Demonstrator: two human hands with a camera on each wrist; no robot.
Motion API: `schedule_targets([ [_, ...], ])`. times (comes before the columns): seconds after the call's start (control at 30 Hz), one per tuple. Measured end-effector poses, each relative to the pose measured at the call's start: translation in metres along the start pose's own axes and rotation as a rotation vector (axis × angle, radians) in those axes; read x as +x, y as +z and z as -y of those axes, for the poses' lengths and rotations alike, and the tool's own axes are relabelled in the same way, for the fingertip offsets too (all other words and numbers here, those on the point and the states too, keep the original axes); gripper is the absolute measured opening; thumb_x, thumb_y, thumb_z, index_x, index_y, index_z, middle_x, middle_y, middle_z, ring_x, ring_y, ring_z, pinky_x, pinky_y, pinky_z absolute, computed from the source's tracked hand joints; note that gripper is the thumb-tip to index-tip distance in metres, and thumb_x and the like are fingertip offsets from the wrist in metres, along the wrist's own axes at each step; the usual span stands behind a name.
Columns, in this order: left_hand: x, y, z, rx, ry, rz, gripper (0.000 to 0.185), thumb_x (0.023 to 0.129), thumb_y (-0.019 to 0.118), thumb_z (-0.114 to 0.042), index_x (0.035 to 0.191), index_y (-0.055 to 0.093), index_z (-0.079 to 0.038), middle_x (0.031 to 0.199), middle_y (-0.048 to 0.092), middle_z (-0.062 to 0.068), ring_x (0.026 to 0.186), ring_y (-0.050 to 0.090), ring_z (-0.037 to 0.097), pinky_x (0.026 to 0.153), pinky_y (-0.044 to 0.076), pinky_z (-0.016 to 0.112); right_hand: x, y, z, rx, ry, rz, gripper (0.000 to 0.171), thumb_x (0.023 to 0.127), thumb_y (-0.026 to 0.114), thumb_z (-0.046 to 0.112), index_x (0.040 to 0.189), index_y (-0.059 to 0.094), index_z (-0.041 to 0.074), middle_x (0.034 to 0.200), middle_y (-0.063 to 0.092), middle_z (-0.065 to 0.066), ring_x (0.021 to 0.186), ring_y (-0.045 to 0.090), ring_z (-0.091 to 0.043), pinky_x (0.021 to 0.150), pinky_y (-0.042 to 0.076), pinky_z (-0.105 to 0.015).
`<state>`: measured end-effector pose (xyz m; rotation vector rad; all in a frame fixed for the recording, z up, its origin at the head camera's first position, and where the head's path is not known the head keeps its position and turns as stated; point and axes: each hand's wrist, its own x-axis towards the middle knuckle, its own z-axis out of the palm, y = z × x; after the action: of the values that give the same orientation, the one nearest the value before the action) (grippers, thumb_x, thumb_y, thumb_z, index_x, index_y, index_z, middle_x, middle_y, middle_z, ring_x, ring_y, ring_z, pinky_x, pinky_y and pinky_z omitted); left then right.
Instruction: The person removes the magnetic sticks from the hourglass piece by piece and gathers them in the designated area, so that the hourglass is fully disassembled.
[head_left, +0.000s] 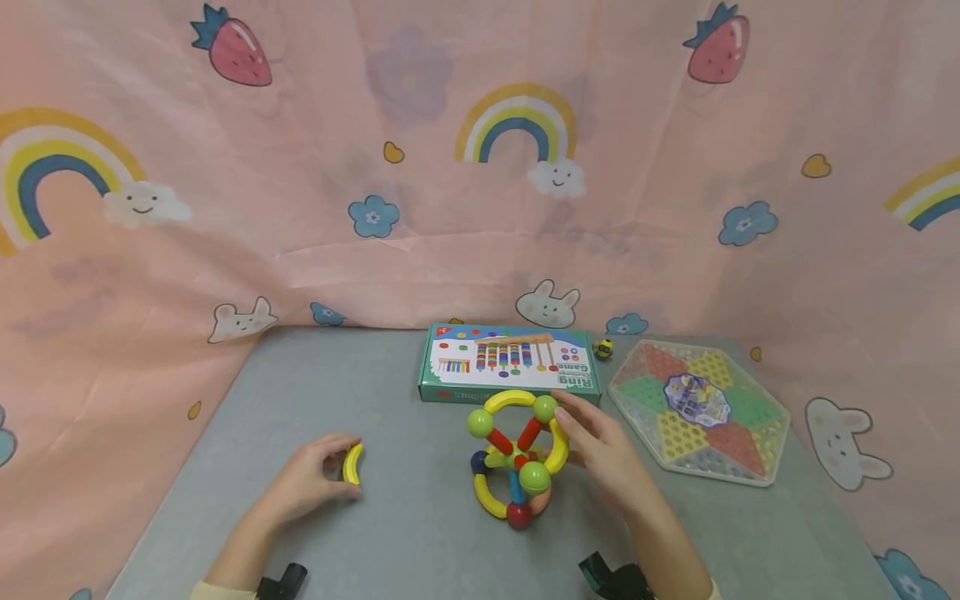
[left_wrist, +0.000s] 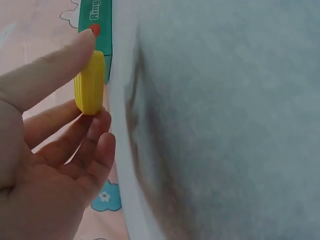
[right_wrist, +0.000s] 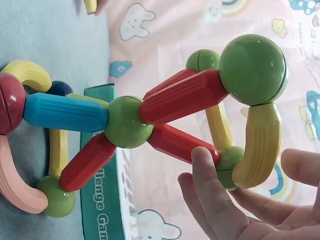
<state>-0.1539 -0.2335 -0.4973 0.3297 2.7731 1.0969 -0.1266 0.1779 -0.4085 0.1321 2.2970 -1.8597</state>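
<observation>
two hands busy: left hand (head_left: 311, 479) pinches yellow curved piece (head_left: 352, 463), right hand (head_left: 603, 454) fingers (right_wrist: 212, 187) loosely steady ball-and-rod structure (head_left: 517, 458) on worktop (head_left: 420, 533); a nudge could likely topple it.

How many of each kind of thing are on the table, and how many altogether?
Ball-and-stick toy: 1
Loose yellow curved piece: 1
Game box: 1
Six-sided peg board: 1
Tiny yellow-and-black figure: 1
Total: 5
</observation>
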Motion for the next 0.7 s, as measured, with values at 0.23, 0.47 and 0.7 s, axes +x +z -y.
schedule_targets([
  [0.23, -0.0054, -0.0048, 0.0074, -0.003, 0.008, 0.028, 0.075, 0.066, 0.094, -0.021, 0.133, 0.064, -0.005, 0.135, 0.063, 0.013, 0.127, 0.057, 0.037, 0.107, 0.045, 0.053, -0.0008, 0.0002, -0.0006, 0.002, -0.008, 0.009, 0.050, 0.105, 0.052, 0.038, 0.150, 0.045, 0.017, 0.152, 0.049, -0.014, 0.128, 0.058, -0.035, 0.097, 0.055, -0.046],
  [0.47, -0.0092, -0.0074, 0.0097, 0.017, -0.015, 0.065, 0.075, 0.065, 0.094, -0.019, 0.131, 0.065, -0.003, 0.134, 0.063, 0.016, 0.130, 0.054, 0.042, 0.109, 0.039, 0.058, -0.0011, -0.0006, -0.0012, -0.003, -0.021, 0.018, 0.051, 0.104, 0.053, 0.038, 0.150, 0.044, 0.018, 0.154, 0.046, -0.014, 0.131, 0.055, -0.033, 0.096, 0.056, -0.044],
  [0.7, -0.0077, -0.0075, 0.0100, 0.031, 0.001, 0.064, 0.072, 0.067, 0.093, -0.018, 0.132, 0.064, -0.002, 0.134, 0.063, 0.018, 0.128, 0.054, 0.043, 0.107, 0.040, 0.059, -0.0010, -0.0019, -0.0004, -0.002, 0.000, 0.014, 0.051, 0.104, 0.053, 0.038, 0.151, 0.044, 0.019, 0.154, 0.046, -0.016, 0.133, 0.054, -0.034, 0.096, 0.055, -0.045],
])
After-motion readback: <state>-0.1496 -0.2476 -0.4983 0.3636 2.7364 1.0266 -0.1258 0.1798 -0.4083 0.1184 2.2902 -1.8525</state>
